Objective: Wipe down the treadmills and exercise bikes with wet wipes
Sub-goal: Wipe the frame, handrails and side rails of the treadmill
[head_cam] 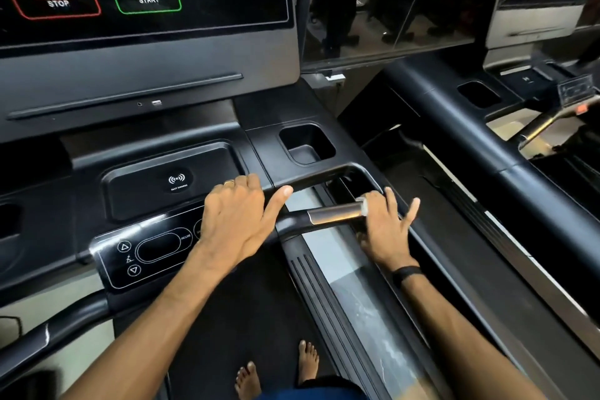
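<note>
The metal grip point(336, 212) is wrapped at its tip by the right hand point(386, 230), a wipe barely glimpsed; the left hand point(238, 216) rests spread on the console point(156, 247). Full-length twisting strokes are advised.

Gold ring point(229, 183), black wristband point(406, 273), bare feet point(248, 381)
</note>
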`<state>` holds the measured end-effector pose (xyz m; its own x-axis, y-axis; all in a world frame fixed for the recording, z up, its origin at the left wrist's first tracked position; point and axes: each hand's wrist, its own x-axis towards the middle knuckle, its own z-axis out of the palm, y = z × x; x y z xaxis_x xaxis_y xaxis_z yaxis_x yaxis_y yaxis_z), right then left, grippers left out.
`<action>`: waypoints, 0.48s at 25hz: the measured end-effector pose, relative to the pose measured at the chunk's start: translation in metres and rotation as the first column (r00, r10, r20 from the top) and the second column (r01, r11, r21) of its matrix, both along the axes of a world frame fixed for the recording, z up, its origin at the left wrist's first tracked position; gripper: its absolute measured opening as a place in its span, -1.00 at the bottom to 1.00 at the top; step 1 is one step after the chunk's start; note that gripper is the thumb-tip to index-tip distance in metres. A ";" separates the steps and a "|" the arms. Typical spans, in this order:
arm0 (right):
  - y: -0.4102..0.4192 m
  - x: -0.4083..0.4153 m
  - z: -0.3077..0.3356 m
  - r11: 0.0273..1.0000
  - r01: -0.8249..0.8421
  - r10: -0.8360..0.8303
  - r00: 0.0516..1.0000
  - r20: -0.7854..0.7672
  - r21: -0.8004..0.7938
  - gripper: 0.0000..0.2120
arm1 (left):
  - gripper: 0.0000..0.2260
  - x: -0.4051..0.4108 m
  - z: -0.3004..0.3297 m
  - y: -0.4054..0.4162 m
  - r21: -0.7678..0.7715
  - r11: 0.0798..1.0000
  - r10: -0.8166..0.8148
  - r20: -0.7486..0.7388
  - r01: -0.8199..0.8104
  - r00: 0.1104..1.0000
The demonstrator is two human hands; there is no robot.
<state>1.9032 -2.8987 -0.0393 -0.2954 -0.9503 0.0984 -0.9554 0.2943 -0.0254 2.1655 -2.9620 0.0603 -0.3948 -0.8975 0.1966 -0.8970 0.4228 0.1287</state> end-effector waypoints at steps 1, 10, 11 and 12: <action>-0.003 -0.005 -0.002 0.999 0.036 -0.036 0.999 0.032 0.006 -0.28 | -0.24 -0.001 0.000 0.000 0.004 1.000 0.003 0.004 -0.003 1.000; 0.034 0.203 0.025 0.995 0.065 0.011 0.670 0.742 -0.073 -0.18 | -0.27 0.001 -0.002 -0.001 0.042 0.999 -0.013 0.040 0.011 0.999; 0.026 0.205 0.035 0.989 0.141 -0.045 0.549 0.835 -0.039 -0.21 | -0.28 0.001 -0.002 0.000 0.048 0.999 -0.015 0.037 0.013 0.999; 0.015 0.200 0.045 0.967 0.253 -0.128 0.400 0.907 0.025 -0.24 | -0.29 0.002 -0.001 0.000 0.050 0.999 -0.014 0.035 0.012 0.999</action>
